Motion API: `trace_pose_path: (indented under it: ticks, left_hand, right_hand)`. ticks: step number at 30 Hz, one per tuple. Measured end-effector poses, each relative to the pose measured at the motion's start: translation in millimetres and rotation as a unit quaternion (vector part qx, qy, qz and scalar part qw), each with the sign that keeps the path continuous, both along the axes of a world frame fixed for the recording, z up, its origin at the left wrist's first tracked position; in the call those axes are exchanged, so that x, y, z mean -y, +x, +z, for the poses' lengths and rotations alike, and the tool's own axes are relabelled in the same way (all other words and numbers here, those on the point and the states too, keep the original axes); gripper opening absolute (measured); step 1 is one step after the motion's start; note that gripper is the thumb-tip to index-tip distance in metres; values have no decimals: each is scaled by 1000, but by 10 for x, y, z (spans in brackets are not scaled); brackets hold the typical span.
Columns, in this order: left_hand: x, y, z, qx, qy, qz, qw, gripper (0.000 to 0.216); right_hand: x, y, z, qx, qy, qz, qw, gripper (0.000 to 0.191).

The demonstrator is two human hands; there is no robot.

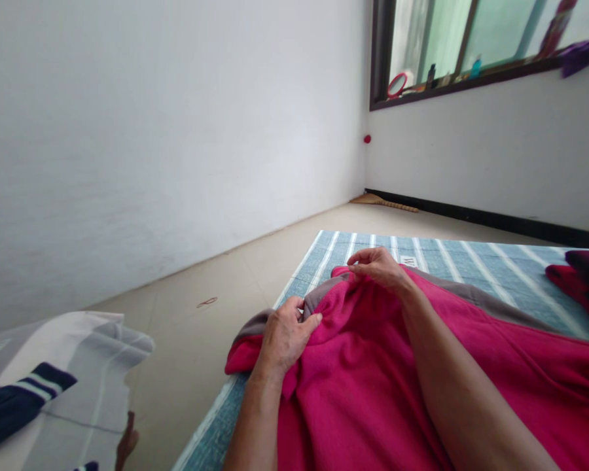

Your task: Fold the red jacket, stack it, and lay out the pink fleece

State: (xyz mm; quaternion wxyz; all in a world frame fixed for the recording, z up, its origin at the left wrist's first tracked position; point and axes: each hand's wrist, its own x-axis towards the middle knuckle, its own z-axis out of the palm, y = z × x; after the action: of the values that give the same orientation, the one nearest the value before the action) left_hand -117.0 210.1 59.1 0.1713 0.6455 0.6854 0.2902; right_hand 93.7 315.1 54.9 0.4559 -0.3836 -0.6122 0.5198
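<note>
A bright pink garment [353,392] with grey edging lies spread and rumpled in front of me. My left hand [285,330] is closed on its bunched grey-and-pink edge, thumb on top of the cloth. Farther forward and to the right, my right hand [379,267] pinches the same garment near its far edge, with thumb and fingertips together. Between the hands the fabric is gathered into folds. Some of the left fingers are hidden behind the cloth.
Under the garment is a blue-green sheet [336,245] with white stripes. Dark red folded clothes [584,278] lie at right. At left, a grey-and-white cloth [95,386] carries a navy striped cuff [44,386]. A woven fan [373,199] lies on the floor below the window.
</note>
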Motion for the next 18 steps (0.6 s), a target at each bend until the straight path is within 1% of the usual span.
trace_pose_path:
  ticks: [4, 7, 10, 15, 18]
  left_hand:
    - [-12, -19, -2, 5, 15, 15, 1000, 12]
    - [-18, -47, -16, 11, 28, 22, 999, 16]
    - [-21, -74, -27, 24, 48, 30, 998, 21]
    - [-34, -95, -15, 41, 70, 51, 995, 24]
    - [-42, -102, -10, 41, 85, 61, 994, 24]
  right_hand:
    - [-26, 5, -34, 24, 11, -10, 1000, 18]
    - [-36, 1, -47, 37, 18, 3, 999, 20]
    - [-9, -6, -9, 68, 28, 33, 997, 22]
    - [47, 0, 99, 128, 22, 97, 987, 29]
    - [39, -9, 113, 159, 19, 122, 980, 23]
